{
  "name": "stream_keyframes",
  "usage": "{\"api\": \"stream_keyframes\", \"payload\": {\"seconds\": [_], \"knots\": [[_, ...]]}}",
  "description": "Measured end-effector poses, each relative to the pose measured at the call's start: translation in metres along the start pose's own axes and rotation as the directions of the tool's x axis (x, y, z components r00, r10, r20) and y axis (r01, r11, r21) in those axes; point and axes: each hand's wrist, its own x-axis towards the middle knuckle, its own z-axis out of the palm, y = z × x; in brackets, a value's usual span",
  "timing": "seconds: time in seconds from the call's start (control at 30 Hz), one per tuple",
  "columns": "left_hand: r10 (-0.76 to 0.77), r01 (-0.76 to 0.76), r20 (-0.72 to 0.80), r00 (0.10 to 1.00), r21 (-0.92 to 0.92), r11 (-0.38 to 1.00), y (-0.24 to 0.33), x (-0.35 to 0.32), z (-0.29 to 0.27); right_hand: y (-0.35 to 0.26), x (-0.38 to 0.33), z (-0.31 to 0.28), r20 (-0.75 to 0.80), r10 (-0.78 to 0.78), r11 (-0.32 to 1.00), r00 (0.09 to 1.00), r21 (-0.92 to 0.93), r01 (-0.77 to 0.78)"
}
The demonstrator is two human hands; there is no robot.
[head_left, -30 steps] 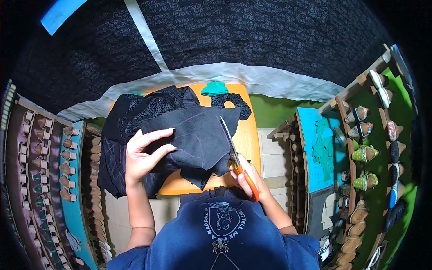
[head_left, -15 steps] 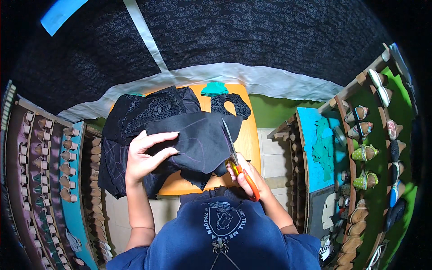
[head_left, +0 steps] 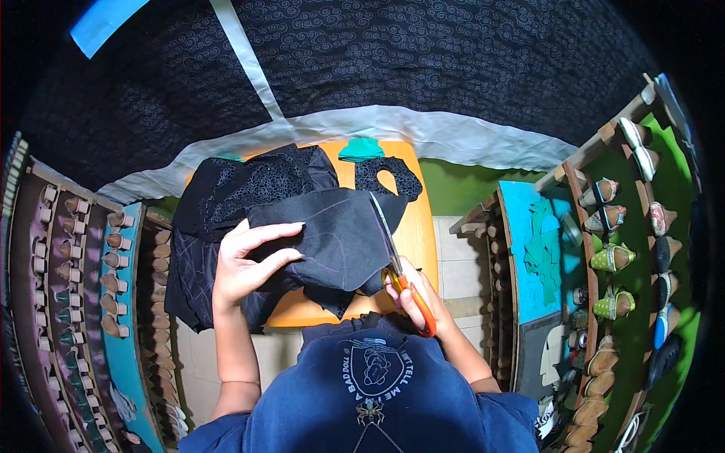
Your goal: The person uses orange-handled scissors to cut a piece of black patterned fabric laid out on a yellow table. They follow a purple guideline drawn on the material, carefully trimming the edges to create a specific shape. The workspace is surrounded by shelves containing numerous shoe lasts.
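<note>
A piece of black fabric (head_left: 332,241) with thin purple lines drawn on it is held up in front of me. My left hand (head_left: 243,260) grips its left side, thumb and forefinger lying curved on top; the other fingers are mostly hidden. In my right hand (head_left: 414,293) are scissors (head_left: 425,313) with orange handles, my fingers wrapped round them. The blades point away from me, along the right part of the fabric near a purple line. Under and behind it lies a heap of black patterned fabric (head_left: 257,185).
The heap rests on an orange-yellow table (head_left: 424,234). At its far side are a black patterned cutout (head_left: 408,181) with a hole and folded green fabric (head_left: 361,149). Racks of shoe lasts (head_left: 113,283) stand left; shoes (head_left: 613,257) and green scraps (head_left: 541,249) are on the right.
The scissors' tips have shifted slightly farther from me along the right part of the fabric. My left hand and the fabric have moved very little.
</note>
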Motion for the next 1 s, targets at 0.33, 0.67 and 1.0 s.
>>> {"api": "stream_keyframes", "payload": {"seconds": [0.33,0.67,1.0], "knots": [[0.019,-0.019,0.019,1.0,0.021,1.0,0.0013,0.0014,-0.001,0.0008,-0.0013,0.0008,0.005,-0.004,1.0,1.0,0.024,0.004],[0.005,0.002,0.122,0.993,-0.058,0.998,0.0038,0.0016,-0.0033,-0.0049,0.0002,0.0018,-0.002,-0.04,0.999,0.999,-0.001,0.04],[0.021,-0.018,0.1,0.995,-0.034,0.999,0.0057,0.001,-0.0031,0.0005,-0.0014,0.0032,0.009,0.007,0.999,1.0,0.041,-0.008]]}}
